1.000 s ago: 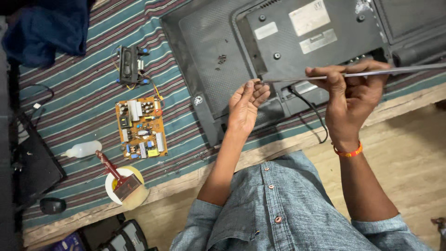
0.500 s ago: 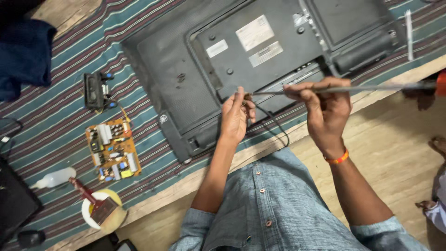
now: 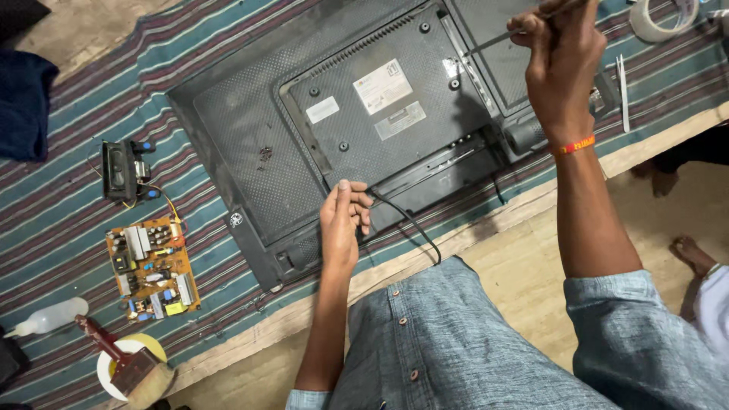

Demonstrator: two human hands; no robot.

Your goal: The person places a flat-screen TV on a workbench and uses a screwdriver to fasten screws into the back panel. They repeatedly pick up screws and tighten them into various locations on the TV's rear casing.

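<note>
**Right hand lifts screwdriver up and away; left hand stays pinched at lower edge of TV back**

Left hand [image 3: 345,220] rests on the lower part of the TV back panel [image 3: 250,129], fingers curled shut in a pinch, apparently on something small near where the black cable [image 3: 414,224] leaves the panel; what it pinches is too small to tell. Right hand [image 3: 558,61] is closed in a fist around the screwdriver [image 3: 493,36], shaft pointing left and slightly down over the panel's upper right. An orange wristband sits on that wrist.

Change from 0.5 s ago: the screwdriver was held low and level with its tip close to the left hand's fingers; now the right hand is up near the top of the frame, well apart from the left. The left hand keeps about the same spot on the panel. Judgement: the tool has come off that spot, and the left hand likely keeps a loosened small part.

Around: TV lies face down on a striped mat [image 3: 76,220]. On the mat to the left, 1 orange circuit board [image 3: 152,266], 1 small speaker [image 3: 121,168], 1 white squeeze bottle [image 3: 53,316], 1 brush [image 3: 125,361]. Tape roll [image 3: 661,23] at top right.
</note>
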